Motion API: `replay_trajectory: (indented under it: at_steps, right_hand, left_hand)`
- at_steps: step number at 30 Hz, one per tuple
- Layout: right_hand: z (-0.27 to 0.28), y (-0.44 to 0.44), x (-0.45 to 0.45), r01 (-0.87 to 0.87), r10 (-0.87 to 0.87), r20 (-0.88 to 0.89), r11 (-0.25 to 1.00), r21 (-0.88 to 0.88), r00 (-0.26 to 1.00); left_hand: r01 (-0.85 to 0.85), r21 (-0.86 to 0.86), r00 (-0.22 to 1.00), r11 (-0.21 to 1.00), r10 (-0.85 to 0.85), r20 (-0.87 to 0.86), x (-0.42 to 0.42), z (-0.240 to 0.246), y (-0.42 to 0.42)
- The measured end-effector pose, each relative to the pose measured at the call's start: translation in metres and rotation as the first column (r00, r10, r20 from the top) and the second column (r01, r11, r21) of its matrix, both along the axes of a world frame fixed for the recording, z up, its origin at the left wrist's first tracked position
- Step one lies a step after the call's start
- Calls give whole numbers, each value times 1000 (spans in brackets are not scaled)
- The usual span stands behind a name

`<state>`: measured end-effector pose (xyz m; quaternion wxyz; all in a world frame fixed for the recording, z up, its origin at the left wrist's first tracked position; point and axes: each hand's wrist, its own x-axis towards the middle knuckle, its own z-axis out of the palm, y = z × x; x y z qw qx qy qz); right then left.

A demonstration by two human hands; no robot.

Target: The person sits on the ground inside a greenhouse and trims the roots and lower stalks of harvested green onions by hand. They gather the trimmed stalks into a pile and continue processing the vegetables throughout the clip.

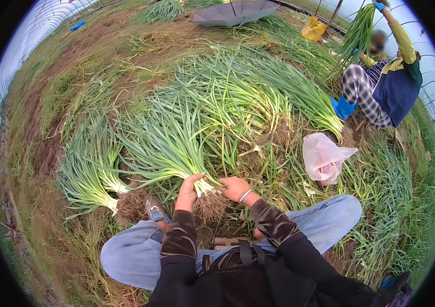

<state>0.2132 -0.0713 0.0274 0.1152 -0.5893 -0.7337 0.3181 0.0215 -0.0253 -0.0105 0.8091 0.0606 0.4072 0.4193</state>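
My left hand is closed round the pale stem bases of a bunch of long green allium plants, its leaves fanning away from me to the upper left. Brown roots hang below the stems, between my two hands. At the bunch's right side, my right hand has its fingers bent against a stem near the roots; whether it grips that stem is hard to tell. More bunches with roots lie on the ground to the left. Beyond my hands spreads a broad pile of the same plants.
A pinkish plastic bag stands on the right. Farther right, a person in blue boots sits holding up a bunch. An open grey umbrella and a yellow bag lie at the back. My knees flank the work area, with a shoe at left.
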Motion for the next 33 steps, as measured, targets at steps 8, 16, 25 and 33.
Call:
replay_trajectory:
  at_steps: [8, 16, 25, 33]
  right_hand:
    - [24, -22, 59, 193, -191, -48, 979, 59, 981]
    - [28, -51, 156, 592, -598, -57, 800, -99, 799]
    - [55, -50, 105, 233, -263, 87, 937, 260, 961]
    - [14, -29, 28, 516, -460, -623, 850, -103, 633]
  left_hand:
    - [-7, 40, 1000, 999, 6, 27, -22, 9, 11]
    - [-73, 79, 997, 994, 74, -13, -29, 18, 11]
    - [-74, 103, 997, 992, 74, 3, -31, 9, 16]
    - [-71, 97, 997, 993, 67, 42, -38, 10, 9]
